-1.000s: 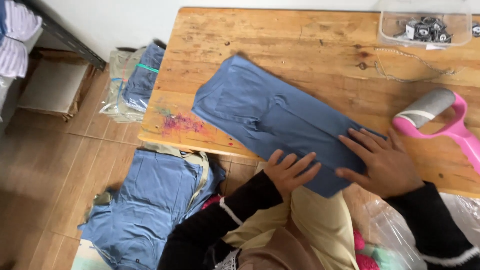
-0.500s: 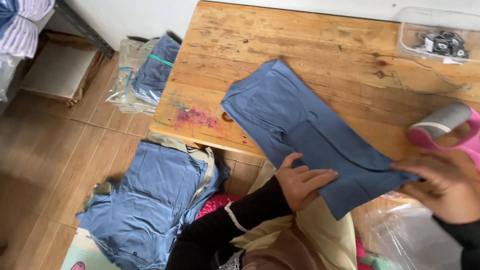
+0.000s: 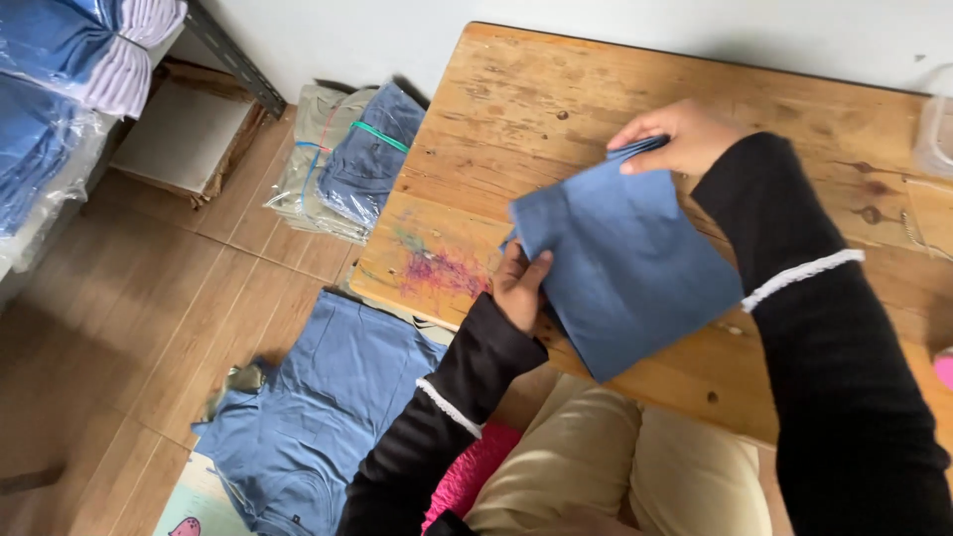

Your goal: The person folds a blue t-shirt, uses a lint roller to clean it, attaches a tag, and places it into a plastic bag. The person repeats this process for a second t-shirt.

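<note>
A blue garment (image 3: 620,268) lies folded over on the wooden table (image 3: 516,109). My left hand (image 3: 520,285) grips its near left edge, thumb on top of the cloth. My right hand (image 3: 678,136) pinches the far top edge of the folded layers, its black sleeve with white trim stretched across the cloth. Both hands are closed on the same piece of fabric.
A pile of blue clothes (image 3: 323,407) lies on the wood floor beside the table. Bagged folded garments (image 3: 347,164) lean by the wall. More wrapped clothes (image 3: 60,69) sit on a shelf at left. A clear plastic box (image 3: 935,129) stands at the table's right edge.
The long garment has been folded over into a shorter piece. My right hand carried the near end up to the far edge; my left hand shifted to the left edge.
</note>
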